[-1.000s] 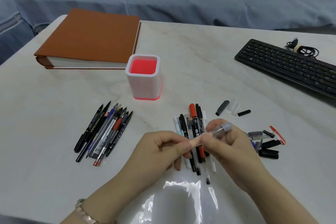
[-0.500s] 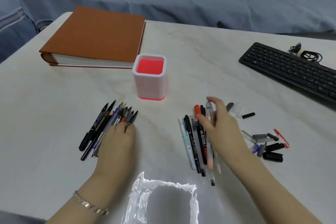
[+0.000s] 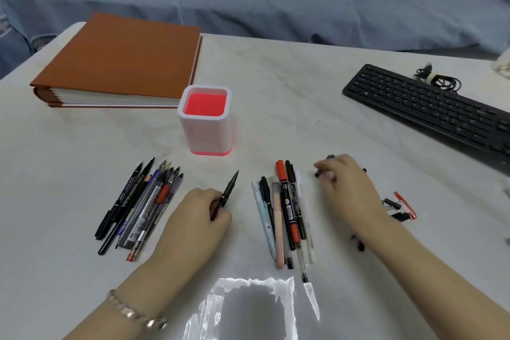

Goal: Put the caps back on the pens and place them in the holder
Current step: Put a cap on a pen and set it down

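Left hand point(image 3: 198, 218) grips a black pen point(image 3: 228, 192), tip toward 1 o'clock. Right hand point(image 3: 348, 188), blurred, half hides the caps point(image 3: 392, 203); whether it holds one is unclear. Holder point(image 3: 205, 132) stands at the pen's 12 o'clock.

Soft, even light leaves only faint shadows, a hard white glare patch sits on the glossy table point(image 3: 82, 132) near the bottom edge, the right hand point(image 3: 349, 190) is motion-blurred, and wide-angle bending warps the corners

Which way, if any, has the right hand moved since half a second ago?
Yes. The right hand moved rightward, off the middle pen bundle, toward the loose caps beside it.
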`<state>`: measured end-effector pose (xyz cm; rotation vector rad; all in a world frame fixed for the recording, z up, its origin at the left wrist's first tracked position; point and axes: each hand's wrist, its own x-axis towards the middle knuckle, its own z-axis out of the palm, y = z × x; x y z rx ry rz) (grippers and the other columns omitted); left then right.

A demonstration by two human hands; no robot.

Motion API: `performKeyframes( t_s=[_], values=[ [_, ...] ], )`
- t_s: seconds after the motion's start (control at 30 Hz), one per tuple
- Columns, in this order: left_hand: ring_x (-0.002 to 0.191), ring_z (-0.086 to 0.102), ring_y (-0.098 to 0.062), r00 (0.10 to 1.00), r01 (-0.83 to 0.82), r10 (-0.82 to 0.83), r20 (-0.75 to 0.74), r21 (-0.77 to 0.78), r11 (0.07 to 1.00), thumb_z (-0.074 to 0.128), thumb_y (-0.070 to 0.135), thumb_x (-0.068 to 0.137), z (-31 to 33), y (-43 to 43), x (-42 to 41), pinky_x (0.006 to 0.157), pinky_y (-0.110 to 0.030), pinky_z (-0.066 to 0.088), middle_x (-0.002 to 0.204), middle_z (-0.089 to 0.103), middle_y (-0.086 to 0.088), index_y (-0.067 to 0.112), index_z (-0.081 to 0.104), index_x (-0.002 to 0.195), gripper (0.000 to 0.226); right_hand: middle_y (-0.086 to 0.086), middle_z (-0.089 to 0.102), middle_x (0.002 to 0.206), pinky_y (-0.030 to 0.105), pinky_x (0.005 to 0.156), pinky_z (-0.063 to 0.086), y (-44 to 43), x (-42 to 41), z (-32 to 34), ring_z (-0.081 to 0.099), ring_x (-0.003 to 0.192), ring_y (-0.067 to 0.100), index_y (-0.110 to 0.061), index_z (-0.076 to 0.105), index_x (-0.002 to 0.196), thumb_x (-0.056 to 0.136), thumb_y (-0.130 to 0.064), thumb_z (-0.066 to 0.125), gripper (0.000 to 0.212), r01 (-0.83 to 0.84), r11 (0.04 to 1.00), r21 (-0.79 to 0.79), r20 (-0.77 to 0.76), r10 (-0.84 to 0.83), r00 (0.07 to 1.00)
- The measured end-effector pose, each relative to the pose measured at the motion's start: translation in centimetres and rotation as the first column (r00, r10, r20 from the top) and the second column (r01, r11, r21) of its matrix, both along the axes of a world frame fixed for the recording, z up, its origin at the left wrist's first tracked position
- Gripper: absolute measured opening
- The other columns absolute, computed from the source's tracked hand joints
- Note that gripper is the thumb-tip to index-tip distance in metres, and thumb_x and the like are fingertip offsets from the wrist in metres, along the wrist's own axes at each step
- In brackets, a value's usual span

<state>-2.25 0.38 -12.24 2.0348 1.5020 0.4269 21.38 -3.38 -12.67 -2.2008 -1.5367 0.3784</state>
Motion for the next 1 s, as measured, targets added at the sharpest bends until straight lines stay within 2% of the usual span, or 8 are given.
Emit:
performKeyframes(
  t_s=[0.17, 0.27, 0.37, 0.47, 0.6, 0.73, 0.87, 1.0],
  values=[
    [0.075, 0.054, -0.025, 0.994, 0.005, -0.002, 0.106, -0.022, 1.0, 0.052, 0.014, 0.082, 1.2, -0.5, 1.2, 0.069, -0.034, 0.044, 0.083, 0.059, -0.014, -0.001, 0.06, 0.085, 0.017, 0.013, 0.051, 0.126, 0.04, 0.091, 0.039, 0.2, 5.4, -1.1, 0.042, 0.115, 0.034, -0.007, 0.055, 0.119, 0.085, 0.003, 0.043, 0.038, 0.129, 0.974, -0.187, 0.268, -0.076, 0.96],
    [0.073, 0.054, -0.02, 0.985, 0.002, 0.01, 0.17, -0.07, 0.998, 0.052, 0.014, 0.083, 1.2, -0.8, 1.8, 0.064, -0.024, 0.042, 0.079, 0.061, -0.012, 0.004, 0.061, 0.082, 0.013, 0.012, 0.055, 0.118, 0.039, 0.085, 0.043, -0.1, 6.2, -1.5, 0.046, 0.11, 0.032, -0.007, 0.061, 0.11, 0.09, -0.007, 0.044, 0.026, 0.145, 0.97, -0.194, 0.241, -0.096, 0.966],
    [0.06, 0.05, 0.002, 0.967, -0.005, 0.04, 0.25, -0.138, 0.99, 0.053, 0.014, 0.085, 1.2, -1.0, 2.5, 0.054, -0.005, 0.037, 0.065, 0.055, 0.004, 0.024, 0.058, 0.073, 0.016, 0.011, 0.057, 0.11, 0.038, 0.082, 0.043, -0.8, 6.2, -1.6, 0.048, 0.106, 0.029, -0.006, 0.062, 0.104, 0.091, -0.014, 0.047, 0.021, 0.132, 0.976, -0.174, 0.223, -0.092, 0.97],
    [0.051, 0.046, 0.005, 0.949, 0.006, 0.053, 0.31, -0.184, 0.983, 0.056, 0.014, 0.084, 1.4, -1.3, 3.0, 0.051, -0.002, 0.034, 0.057, 0.049, 0.009, 0.029, 0.055, 0.068, 0.023, 0.007, 0.058, 0.103, 0.032, 0.075, 0.039, -2.0, 6.1, -0.8, 0.052, 0.093, 0.025, -0.01, 0.057, 0.105, 0.092, -0.017, 0.046, 0.018, 0.102, 0.981, -0.162, 0.097, -0.087, 0.991],
    [0.053, 0.045, 0.002, 0.937, 0.022, 0.051, 0.346, -0.203, 0.979, 0.059, 0.014, 0.083, 1.4, -1.6, 3.7, 0.052, -0.003, 0.036, 0.058, 0.05, 0.008, 0.026, 0.059, 0.069, 0.018, -0.005, 0.055, 0.084, 0.027, 0.063, 0.037, -5.0, 5.5, 1.1, 0.05, 0.07, 0.01, -0.03, 0.045, 0.103, 0.092, -0.014, 0.037, 0.021, -0.117, 0.97, -0.214, -0.086, 0.101, 0.991],
    [0.055, 0.045, 0.002, 0.941, 0.04, 0.026, 0.336, -0.188, 0.981, 0.06, 0.015, 0.083, 1.4, -2.1, 4.3, 0.054, -0.003, 0.036, 0.061, 0.052, 0.007, 0.024, 0.061, 0.073, 0.013, -0.01, 0.051, 0.098, 0.024, 0.074, 0.042, -8.0, 5.5, 0.8, 0.051, 0.09, 0.01, -0.029, 0.061, 0.1, 0.09, -0.014, 0.041, 0.027, -0.228, 0.921, -0.316, 0.128, 0.28, 0.951],
    [0.053, 0.045, 0.002, 0.935, 0.034, 0.044, 0.351, -0.214, 0.976, 0.061, 0.014, 0.082, 1.6, -2.6, 4.8, 0.054, -0.003, 0.037, 0.061, 0.052, 0.007, 0.024, 0.061, 0.073, 0.014, -0.004, 0.066, 0.085, 0.022, 0.055, 0.051, -9.4, 6.0, 0.0, 0.066, 0.075, 0.019, -0.026, 0.069, 0.091, 0.075, -0.015, 0.053, 0.026, -0.38, 0.9, -0.215, 0.227, 0.424, 0.877],
    [0.053, 0.049, -0.001, 0.898, -0.023, 0.165, 0.408, -0.33, 0.944, 0.061, 0.011, 0.082, 2.2, -2.6, 5.1, 0.056, -0.011, 0.042, 0.066, 0.059, 0.001, 0.024, 0.064, 0.074, 0.016, 0.001, 0.066, 0.092, 0.03, 0.057, 0.052, -9.3, 5.6, -0.2, 0.064, 0.078, 0.024, -0.025, 0.068, 0.094, 0.083, -0.023, 0.046, 0.025, -0.464, 0.852, -0.241, 0.251, 0.517, 0.819]
  ],
)
